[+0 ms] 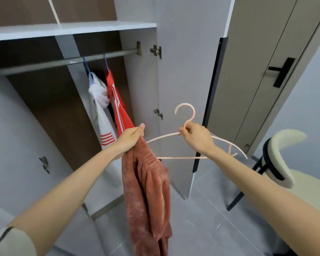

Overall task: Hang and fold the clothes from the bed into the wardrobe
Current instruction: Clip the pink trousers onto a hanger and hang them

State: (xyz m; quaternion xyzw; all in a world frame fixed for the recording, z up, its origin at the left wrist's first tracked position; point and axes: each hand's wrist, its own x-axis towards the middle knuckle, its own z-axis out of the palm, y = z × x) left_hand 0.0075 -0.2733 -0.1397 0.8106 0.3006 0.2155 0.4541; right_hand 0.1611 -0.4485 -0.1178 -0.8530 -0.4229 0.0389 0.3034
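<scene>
My left hand (130, 138) grips the top of a rust-coloured velvety garment (148, 196), which hangs down in front of me. To its right, my right hand (196, 135) pinches the neck of a pale pink plastic hanger (175, 157), hook pointing up. The hanger's left arm reaches toward the garment. Ahead stands the open wardrobe with its metal rail (63, 62). On the rail hang a white garment with red stripes (102, 115) and a red garment (118, 106).
The wardrobe's right door (183, 71) stands open just behind the hanger. A cream chair with black legs (283, 159) sits at the right. A room door with a black handle (282, 72) is behind it. Grey tiled floor lies below.
</scene>
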